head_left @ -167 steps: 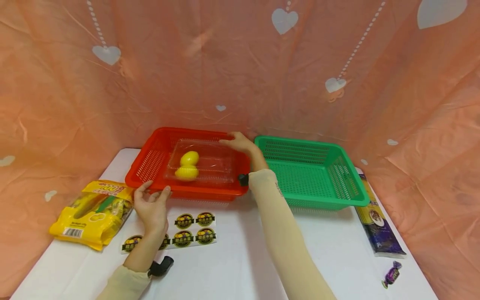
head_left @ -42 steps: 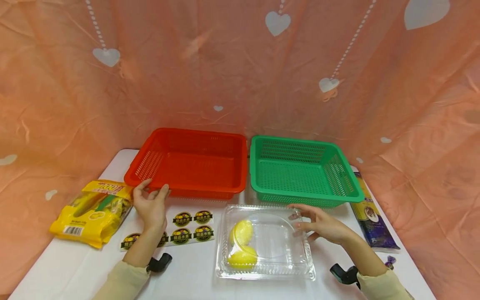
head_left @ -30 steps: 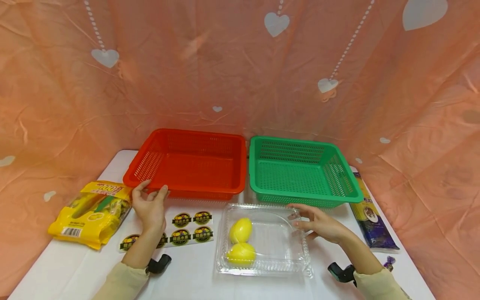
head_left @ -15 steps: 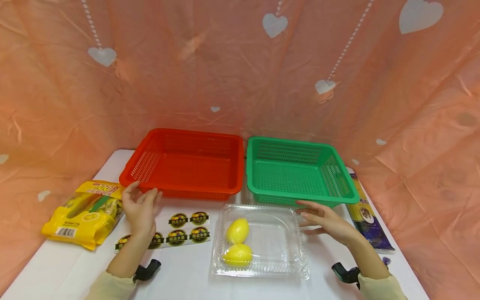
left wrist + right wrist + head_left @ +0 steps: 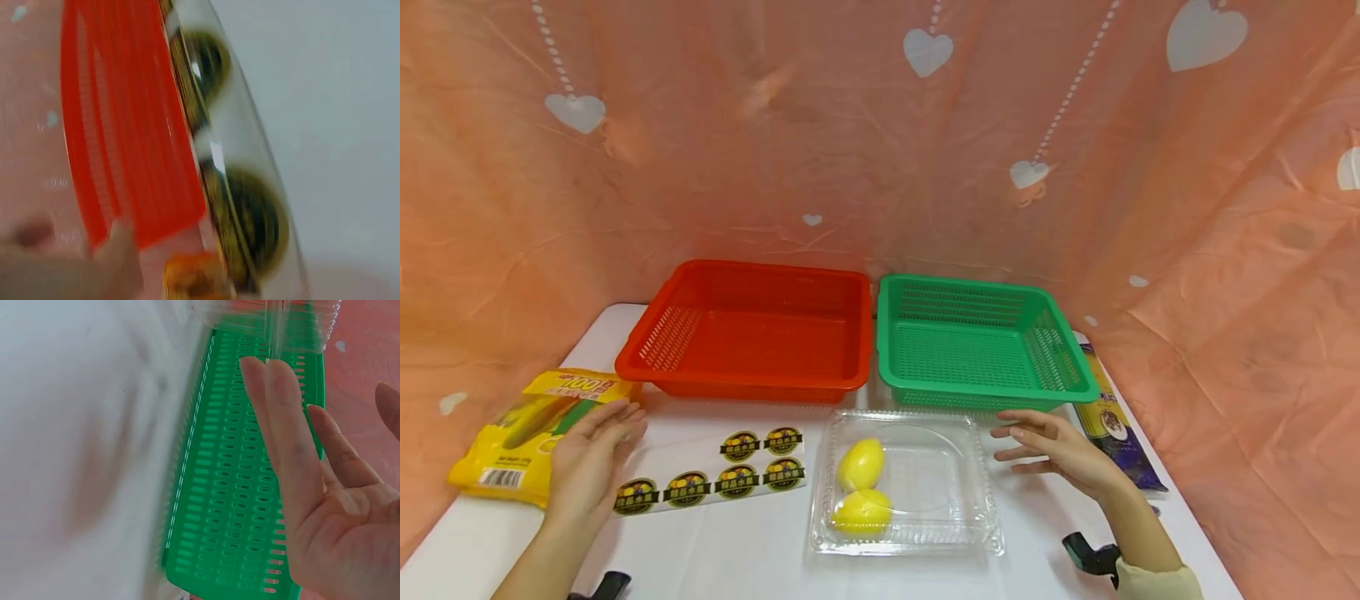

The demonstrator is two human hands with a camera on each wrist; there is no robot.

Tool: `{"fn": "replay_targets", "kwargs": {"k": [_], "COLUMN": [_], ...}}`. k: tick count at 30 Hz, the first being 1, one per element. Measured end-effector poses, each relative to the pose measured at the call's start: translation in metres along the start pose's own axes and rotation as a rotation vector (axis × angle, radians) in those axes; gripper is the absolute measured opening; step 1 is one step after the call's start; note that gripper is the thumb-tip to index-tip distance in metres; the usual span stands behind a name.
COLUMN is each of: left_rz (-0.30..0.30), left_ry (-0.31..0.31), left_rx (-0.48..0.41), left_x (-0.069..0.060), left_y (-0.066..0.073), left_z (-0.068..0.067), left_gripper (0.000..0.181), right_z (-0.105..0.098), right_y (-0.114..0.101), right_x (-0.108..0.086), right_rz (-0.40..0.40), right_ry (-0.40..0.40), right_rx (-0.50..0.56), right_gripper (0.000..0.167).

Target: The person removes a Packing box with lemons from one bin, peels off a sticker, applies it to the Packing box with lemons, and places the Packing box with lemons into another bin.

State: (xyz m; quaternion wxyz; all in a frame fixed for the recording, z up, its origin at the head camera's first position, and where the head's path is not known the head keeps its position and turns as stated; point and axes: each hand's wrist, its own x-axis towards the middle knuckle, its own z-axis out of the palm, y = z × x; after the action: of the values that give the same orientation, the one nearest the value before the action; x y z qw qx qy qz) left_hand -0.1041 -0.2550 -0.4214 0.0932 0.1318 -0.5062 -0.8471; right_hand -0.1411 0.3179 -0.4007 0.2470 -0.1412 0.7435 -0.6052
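A clear plastic clamshell box point(image 5: 936, 475) sits on the white table before the two baskets. Inside it, on the left, are two yellow lemons point(image 5: 862, 465). My right hand point(image 5: 1063, 454) hovers just right of the box with fingers spread and holds nothing. Its straight fingers also show in the right wrist view, apart from the box's edge. My left hand point(image 5: 587, 467) is over the right part of a yellow snack bag point(image 5: 512, 450) and left of the sticker sheet, fingers loosely bent, nothing gripped. The sheet carries round black-and-gold fruit stickers point(image 5: 737, 481). The left wrist view is blurred.
At the back left stands a red basket point(image 5: 760, 387), and beside it a green basket point(image 5: 992, 392). A purple-and-gold packet point(image 5: 1120, 433) lies at the right edge, partly behind the green basket. A pink curtain point(image 5: 880, 150) hangs behind the table.
The clamshell box with lemons went from the red basket to the table. My right hand has since let go of its edge. My left hand has left the red basket's rim, moving left and nearer.
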Motion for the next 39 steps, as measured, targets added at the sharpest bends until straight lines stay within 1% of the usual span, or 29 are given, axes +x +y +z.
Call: {"fn": "replay_targets", "kwargs": {"k": [1, 2, 3, 4, 5, 6, 8, 9, 10, 12, 15, 16, 20, 23, 26, 29, 34, 37, 39], "left_rz": [0.001, 0.015, 0.027, 0.043, 0.067, 0.087, 0.111, 0.125, 0.142, 0.157, 0.19, 0.201, 0.266, 0.3, 0.302, 0.289, 0.263, 0.255, 0.265], "left_ry": [-0.084, -0.167, -0.236, -0.29, -0.332, -0.363, -0.413, -0.438, -0.462, -0.494, -0.52, -0.52, -0.49, -0.47, -0.453, -0.431, -0.392, -0.384, -0.385], "left_rx": [0.122, 0.272, 0.435, 0.606, 0.762, 0.885, 1.041, 1.092, 1.122, 1.159, 1.208, 1.229, 1.311, 1.369, 1.445, 1.505, 1.542, 1.554, 1.559], "left_x": [0.002, 0.004, 0.006, 0.008, 0.01, 0.012, 0.017, 0.019, 0.02, 0.023, 0.027, 0.028, 0.031, 0.031, 0.03, 0.029, 0.029, 0.028, 0.027], "left_y": [0.0, 0.0, 0.0, 0.0, 0.0, -0.001, -0.002, -0.003, -0.004, -0.005, -0.009, -0.011, -0.018, -0.023, -0.028, -0.031, -0.034, -0.033, -0.034], "left_z": [-0.004, -0.007, -0.008, -0.007, -0.006, -0.004, 0.0, 0.002, 0.004, 0.007, 0.011, 0.012, 0.018, 0.022, 0.025, 0.026, 0.027, 0.027, 0.026], "left_gripper": [0.027, 0.024, 0.022, 0.023, 0.027, 0.033, 0.04, 0.04, 0.038, 0.038, 0.038, 0.038, 0.033, 0.03, 0.03, 0.033, 0.032, 0.031, 0.032], "right_z": [0.0, 0.0, 0.0, 0.0, -0.001, -0.001, -0.001, -0.001, -0.001, -0.001, -0.001, 0.0, 0.0, 0.001, 0.001, 0.001, 0.001, 0.002, 0.002], "right_y": [0.0, 0.001, 0.001, 0.001, 0.002, 0.002, 0.003, 0.003, 0.004, 0.004, 0.004, 0.004, 0.005, 0.008, 0.011, 0.013, 0.016, 0.016, 0.016], "right_x": [0.0, -0.001, -0.001, -0.001, -0.001, -0.002, -0.002, -0.002, -0.002, -0.002, -0.002, -0.002, -0.001, 0.0, 0.0, 0.0, 0.0, -0.001, -0.001], "right_rz": [-0.002, -0.003, -0.003, -0.002, -0.004, -0.006, -0.01, -0.011, -0.014, -0.019, -0.025, -0.024, -0.028, -0.027, -0.021, -0.006, 0.004, 0.002, -0.002], "right_ry": [0.001, 0.003, 0.006, 0.009, 0.01, 0.009, 0.009, 0.008, 0.007, 0.003, -0.004, -0.003, -0.005, 0.001, 0.002, 0.004, 0.012, 0.01, 0.011], "right_rx": [-0.002, -0.004, -0.004, -0.005, -0.008, -0.011, -0.011, -0.01, -0.008, -0.003, 0.004, 0.01, 0.017, 0.019, 0.021, 0.024, 0.018, 0.017, 0.016], "right_gripper": [0.054, 0.054, 0.053, 0.053, 0.053, 0.052, 0.052, 0.051, 0.051, 0.051, 0.051, 0.051, 0.051, 0.05, 0.05, 0.051, 0.052, 0.052, 0.051]}}
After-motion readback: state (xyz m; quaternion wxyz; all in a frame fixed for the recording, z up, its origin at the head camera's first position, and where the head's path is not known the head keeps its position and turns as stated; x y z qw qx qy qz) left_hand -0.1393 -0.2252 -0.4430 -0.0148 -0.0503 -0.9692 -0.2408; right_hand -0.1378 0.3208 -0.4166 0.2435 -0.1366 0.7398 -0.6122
